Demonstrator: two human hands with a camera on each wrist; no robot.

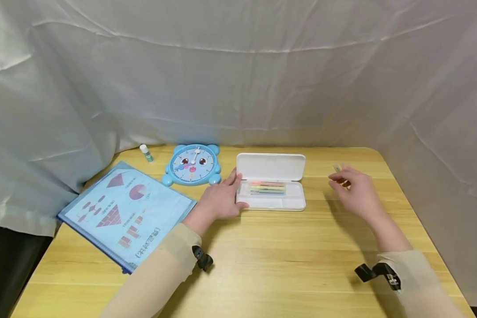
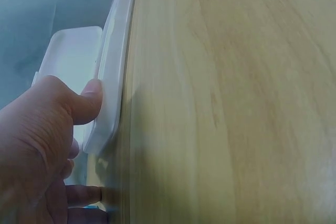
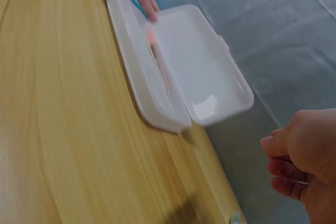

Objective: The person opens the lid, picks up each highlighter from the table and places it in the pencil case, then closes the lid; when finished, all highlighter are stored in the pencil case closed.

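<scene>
An open white pencil case (image 1: 294, 203) lies on the table with its lid tilted back. Inside it is a clear box of several coloured pens (image 1: 268, 189). My left hand (image 1: 221, 198) grips the case's left end, thumb on the front wall and fingers toward the back. To the right of the case, my right hand (image 1: 355, 190) hovers with loosely curled fingers. Just beyond its fingertips in the head view is a small pale green and yellow object (image 1: 337, 168), too small to identify. The right wrist view shows that object (image 3: 234, 218) apart from the right hand (image 3: 307, 158).
A blue clock with a cartoon face (image 1: 192, 165) stands left of the case, and a small white-capped glue stick (image 1: 146, 153) is farther left. A blue document folder (image 1: 123, 212) with printed shapes covers the table's left side. Grey cloth (image 1: 262, 88) hangs behind the table.
</scene>
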